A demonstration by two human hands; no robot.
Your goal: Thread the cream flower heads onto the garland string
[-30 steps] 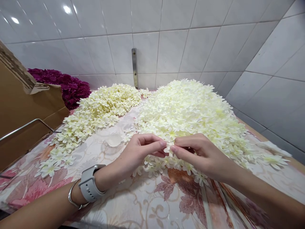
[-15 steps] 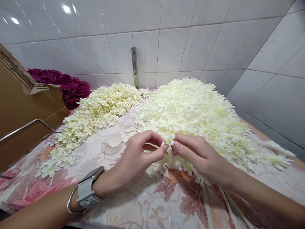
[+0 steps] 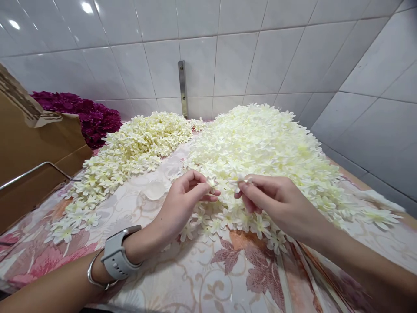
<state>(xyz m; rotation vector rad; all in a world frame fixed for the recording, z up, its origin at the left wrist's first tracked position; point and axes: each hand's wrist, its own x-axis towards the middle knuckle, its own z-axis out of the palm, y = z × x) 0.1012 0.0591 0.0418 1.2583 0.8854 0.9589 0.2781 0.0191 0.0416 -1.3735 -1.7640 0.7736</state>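
Note:
My left hand point(image 3: 190, 193) pinches a small white flower point(image 3: 212, 183) between thumb and forefinger. A little to its right, my right hand point(image 3: 273, 198) is closed in a pinch on another white flower piece point(image 3: 240, 184), partly hidden by the fingers. The two hands are apart, just above the front of a large heap of loose white artificial flowers point(image 3: 260, 143). Further left lies a second heap of smaller, creamier flowers point(image 3: 143, 141). A grey watch point(image 3: 120, 254) and a silver bangle sit on my left wrist.
A cardboard box point(image 3: 39, 161) stands at the left, with a bent metal rod point(image 3: 29, 171) before it. Purple flowers point(image 3: 94, 119) are piled behind the box. A clear round disc point(image 3: 154, 190) lies on the floral tablecloth point(image 3: 195, 278). Tiled walls close off the back and right.
The hands were together on one flower cluster and have now drawn apart, with a white piece in each. The camera view has shifted slightly.

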